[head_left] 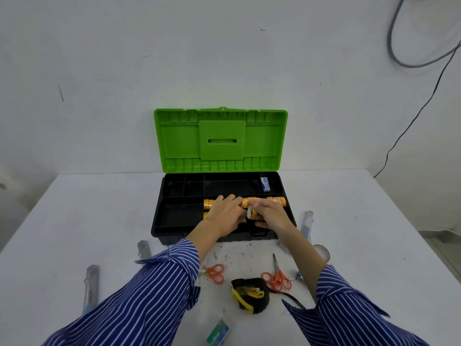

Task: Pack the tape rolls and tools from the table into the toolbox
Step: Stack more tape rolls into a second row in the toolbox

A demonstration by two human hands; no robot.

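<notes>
The toolbox (159, 216) stands open on the table, black tray below and green lid (220, 139) upright behind. A row of orange tape rolls (275, 200) lies in the tray's front right compartment. My left hand (224, 214) rests with straight fingers on the left part of that row. My right hand (270, 216) pinches one orange tape roll (251, 213) held on edge just above the row. On the table in front lie two orange scissors (216, 272) (278, 277), a black-and-yellow tape measure (250, 294) and several utility knives (91, 288).
A small blue-and-white box (265, 184) sits in the tray's back right compartment. A brown tape roll (323, 253) lies right of my right forearm. A green-and-white packet (218, 334) lies near the table's front edge. Cables hang on the wall at right.
</notes>
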